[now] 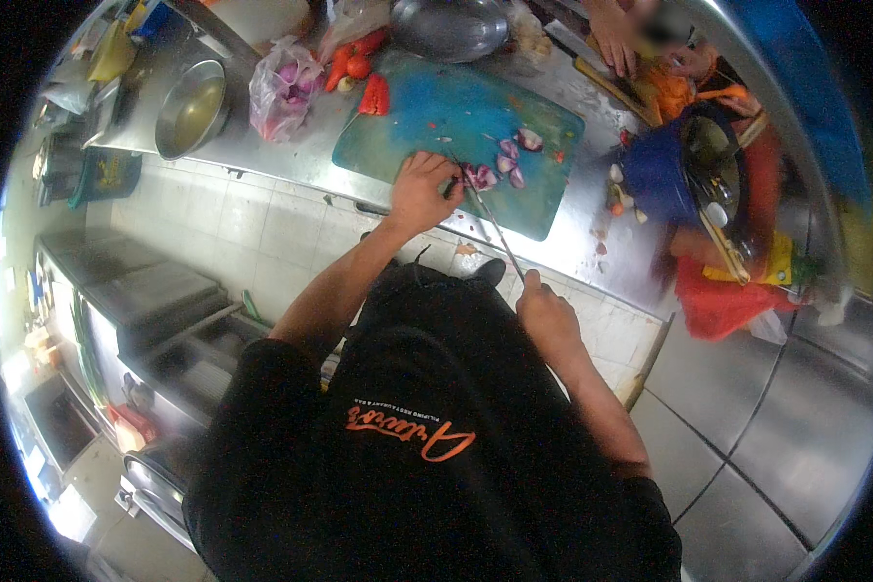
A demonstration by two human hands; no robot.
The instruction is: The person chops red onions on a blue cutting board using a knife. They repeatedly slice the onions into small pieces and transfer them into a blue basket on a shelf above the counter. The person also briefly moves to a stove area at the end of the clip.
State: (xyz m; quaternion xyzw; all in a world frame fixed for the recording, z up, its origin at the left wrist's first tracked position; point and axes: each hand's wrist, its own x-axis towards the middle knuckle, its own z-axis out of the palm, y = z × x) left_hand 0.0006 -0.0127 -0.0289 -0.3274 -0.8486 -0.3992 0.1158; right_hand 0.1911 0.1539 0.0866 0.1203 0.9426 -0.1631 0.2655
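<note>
My right hand is wrapped around the handle of a kitchen knife. The long, thin blade reaches forward over the near edge of a blue-green cutting board. With fingers curled down on the board, my left hand steadies a red onion piece right beside the blade. Its fingertips partly hide the onion's left side. Several cut red onion wedges lie just to the right, one larger piece farther back. A red bell pepper piece rests at the board's left edge.
Left of the board are a plastic bag of red onions, tomatoes and a metal bowl. Behind it sits a large metal bowl. A blue container with utensils stands right. Another person's hand is at far right.
</note>
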